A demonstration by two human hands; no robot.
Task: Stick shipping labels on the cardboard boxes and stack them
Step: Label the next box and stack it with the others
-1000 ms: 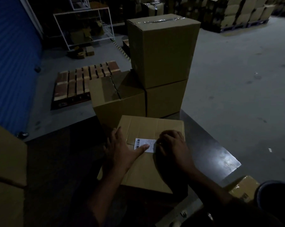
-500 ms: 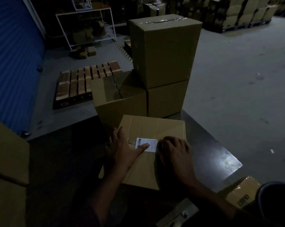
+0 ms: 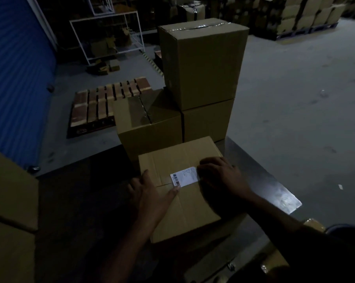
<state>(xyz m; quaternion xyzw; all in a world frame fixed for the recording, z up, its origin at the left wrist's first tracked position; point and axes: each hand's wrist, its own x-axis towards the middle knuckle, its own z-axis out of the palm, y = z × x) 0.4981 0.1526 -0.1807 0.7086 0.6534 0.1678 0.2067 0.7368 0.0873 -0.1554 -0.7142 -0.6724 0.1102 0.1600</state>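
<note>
RISK: label (image 3: pixel 185 177) may crease | CAUSE: uneven pressing over flap seam | GRIP: my left hand (image 3: pixel 152 193) and right hand (image 3: pixel 223 176) released, flat on box (image 3: pixel 180 209) at bench (image 3: pixel 274 190) far edge

4 boxes (image 3: pixel 184 201) are seen near the table, 1 label (image 3: pixel 184 176), 2 hands (image 3: pixel 152 193), 1 pallet (image 3: pixel 99 107).
</note>
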